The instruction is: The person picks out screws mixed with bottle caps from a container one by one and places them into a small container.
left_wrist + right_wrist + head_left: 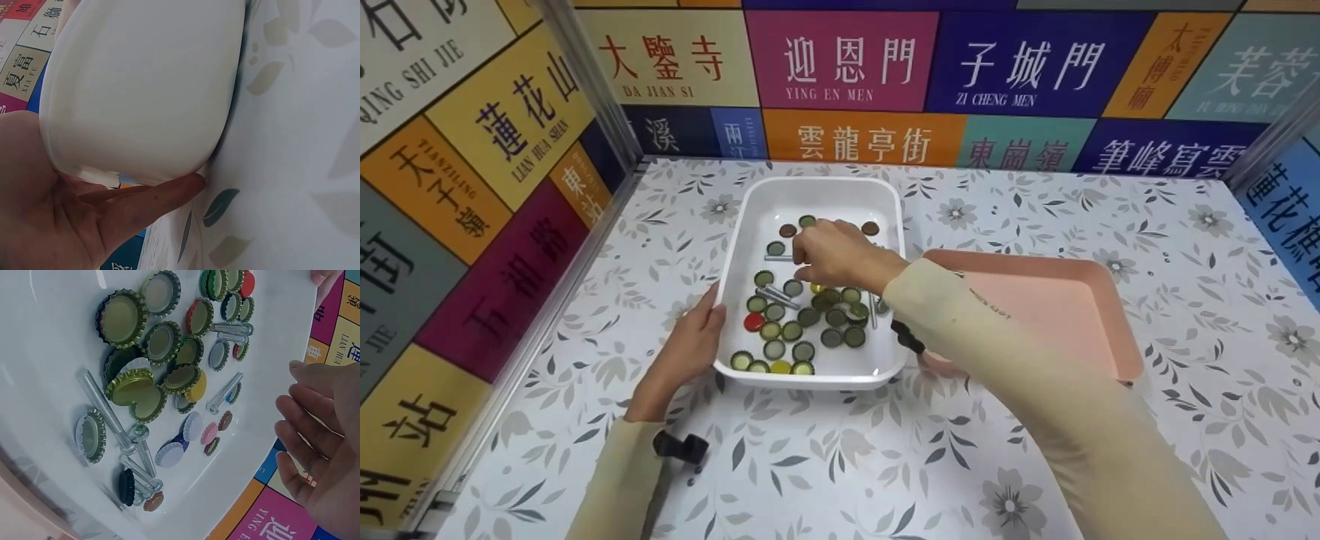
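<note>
A white tray (819,379) holds many bottle caps (808,317) and several metal bolts (107,410), some lying across one another. Against the tray's left side is my left hand (694,341), which grips the wall near the rim. In the left wrist view, a finger (157,205) of that hand lies along the tray's outside. My right hand (840,259) is above the far half of the tray, its fingers (298,424) loosely bent with nothing visible between them. It covers some of the contents in the head view. A red cap (754,322) lies at the left.
A pink tray (1035,315) stands close to the right of the white one, under my right forearm. The table (840,457) has a leaf and flower pattern. Colourful panels with lettering (840,60) rise behind the table and at both sides.
</note>
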{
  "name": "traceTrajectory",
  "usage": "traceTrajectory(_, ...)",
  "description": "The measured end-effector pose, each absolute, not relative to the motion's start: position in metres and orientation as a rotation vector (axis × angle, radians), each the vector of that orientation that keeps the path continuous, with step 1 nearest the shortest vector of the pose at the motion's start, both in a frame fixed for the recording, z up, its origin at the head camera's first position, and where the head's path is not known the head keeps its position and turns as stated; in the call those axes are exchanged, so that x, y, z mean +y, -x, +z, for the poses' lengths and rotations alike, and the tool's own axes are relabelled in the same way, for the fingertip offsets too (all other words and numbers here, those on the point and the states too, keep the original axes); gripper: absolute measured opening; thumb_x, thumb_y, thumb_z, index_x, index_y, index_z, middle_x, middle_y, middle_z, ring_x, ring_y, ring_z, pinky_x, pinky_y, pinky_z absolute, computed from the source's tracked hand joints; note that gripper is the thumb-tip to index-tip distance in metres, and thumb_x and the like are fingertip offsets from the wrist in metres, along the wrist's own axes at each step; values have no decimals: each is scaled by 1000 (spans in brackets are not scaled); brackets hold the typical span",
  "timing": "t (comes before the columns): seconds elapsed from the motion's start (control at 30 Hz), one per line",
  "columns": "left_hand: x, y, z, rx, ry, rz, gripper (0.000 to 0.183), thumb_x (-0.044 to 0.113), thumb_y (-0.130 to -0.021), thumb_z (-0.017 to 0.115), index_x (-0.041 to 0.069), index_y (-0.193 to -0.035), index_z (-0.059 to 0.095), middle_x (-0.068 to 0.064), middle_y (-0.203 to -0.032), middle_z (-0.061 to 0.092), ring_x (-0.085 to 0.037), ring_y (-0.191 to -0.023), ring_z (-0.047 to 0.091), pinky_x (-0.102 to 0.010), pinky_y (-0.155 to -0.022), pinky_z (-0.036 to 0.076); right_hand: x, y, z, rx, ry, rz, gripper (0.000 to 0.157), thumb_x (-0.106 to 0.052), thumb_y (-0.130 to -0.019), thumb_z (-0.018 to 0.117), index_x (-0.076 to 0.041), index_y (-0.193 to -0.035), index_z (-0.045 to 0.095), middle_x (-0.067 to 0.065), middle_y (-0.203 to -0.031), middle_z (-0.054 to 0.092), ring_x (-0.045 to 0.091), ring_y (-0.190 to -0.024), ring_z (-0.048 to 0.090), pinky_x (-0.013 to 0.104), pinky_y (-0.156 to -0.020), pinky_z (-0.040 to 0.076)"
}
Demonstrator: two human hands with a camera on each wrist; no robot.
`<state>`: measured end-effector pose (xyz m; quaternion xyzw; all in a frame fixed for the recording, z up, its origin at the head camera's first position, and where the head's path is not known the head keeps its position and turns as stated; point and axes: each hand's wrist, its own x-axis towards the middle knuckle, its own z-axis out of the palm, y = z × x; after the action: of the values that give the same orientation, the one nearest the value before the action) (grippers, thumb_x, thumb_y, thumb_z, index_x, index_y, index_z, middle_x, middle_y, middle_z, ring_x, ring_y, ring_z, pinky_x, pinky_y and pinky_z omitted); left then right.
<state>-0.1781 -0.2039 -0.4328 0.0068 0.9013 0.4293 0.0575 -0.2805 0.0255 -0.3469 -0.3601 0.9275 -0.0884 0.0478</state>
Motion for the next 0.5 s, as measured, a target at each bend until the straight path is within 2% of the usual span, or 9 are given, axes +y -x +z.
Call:
traceTrajectory(0.1, -203, 178, -433, 2722, 1, 1287, 55, 27, -110, 25, 17, -163, 12, -20, -161, 33, -38, -132, 55, -54, -115, 38, 22, 282, -348, 2833, 1110, -262, 24, -25, -87, 75, -10, -106, 78, 7, -107, 76, 29, -102, 69, 43, -88, 55)
traceTrajectory(0.27, -202, 177, -433, 2709, 35, 1281, 55, 28, -110, 25, 19, -163, 12, -20, -160, 36, -37, -124, 61, -52, -111, 42, 17, 284, -353, 2816, 1139, -250, 22, -24, -87, 74, -10, -104, 79, 6, -104, 77, 28, -100, 69, 44, -86, 56)
traceTrajectory(0.5, -201, 178, -433, 2720, 12, 1303, 55, 27, -110, 26, 16, -162, 14, -22, -156, 41, -37, -121, 63, -51, -108, 45, 9, 286, -362, 2794, 1155, -267, 21, -22, -86, 77, -8, -102, 79, 7, -100, 78, 30, -94, 71, 45, -85, 56)
